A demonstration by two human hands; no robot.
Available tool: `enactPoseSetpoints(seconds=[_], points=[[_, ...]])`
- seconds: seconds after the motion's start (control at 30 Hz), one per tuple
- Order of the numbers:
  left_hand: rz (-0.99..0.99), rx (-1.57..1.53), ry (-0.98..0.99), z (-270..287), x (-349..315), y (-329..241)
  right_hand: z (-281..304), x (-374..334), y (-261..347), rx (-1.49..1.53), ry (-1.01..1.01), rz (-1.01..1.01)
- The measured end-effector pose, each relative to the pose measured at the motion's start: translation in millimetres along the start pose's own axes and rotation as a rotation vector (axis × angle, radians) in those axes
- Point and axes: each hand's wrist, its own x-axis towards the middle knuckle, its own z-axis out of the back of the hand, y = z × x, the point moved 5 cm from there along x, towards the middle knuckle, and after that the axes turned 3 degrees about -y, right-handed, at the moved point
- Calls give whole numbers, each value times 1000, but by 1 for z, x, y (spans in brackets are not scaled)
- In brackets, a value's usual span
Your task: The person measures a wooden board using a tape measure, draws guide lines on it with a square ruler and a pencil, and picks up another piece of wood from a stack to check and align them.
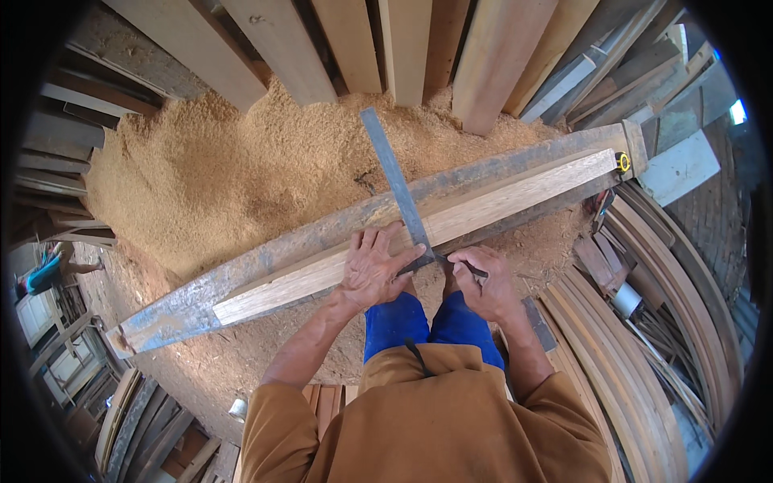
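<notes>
A pale squared length of timber (523, 191) lies along a worn, weathered beam (181, 302). Across the timber rests a try square, its long grey metal blade (390, 171) reaching past the beam's far side. My left hand (370, 266) presses down on the timber and grips the dark stock of the square at the near edge, thumb toward the blade. Just right of the stock, my right hand (489, 283) is closed around a thin dark pencil-like stick (473, 269), close to the timber's near edge. The stick's tip is too small to make out.
A yellow and black tape measure (622, 162) sits at the timber's right end. Sawdust (209, 177) is heaped beyond the beam, with upright boards (407, 48) behind it. Stacked planks (600, 362) lie at right. Another person (47, 274) is at far left.
</notes>
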Motion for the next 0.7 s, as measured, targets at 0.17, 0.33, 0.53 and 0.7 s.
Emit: enactPoseSetpoints(seconds=[0.17,0.33,0.53,0.7], points=[[-37,0,-79,2,-2,0,-1,13,19,55,-80,-100],[-37,27,-84,1,4,-5,-13,24,11,25,-99,2],[-17,-25,-57,-1,0,2,-7,7,11,-32,-79,119],[-42,-11,-90,5,-2,1,-15,-6,-5,-260,190,-107]])
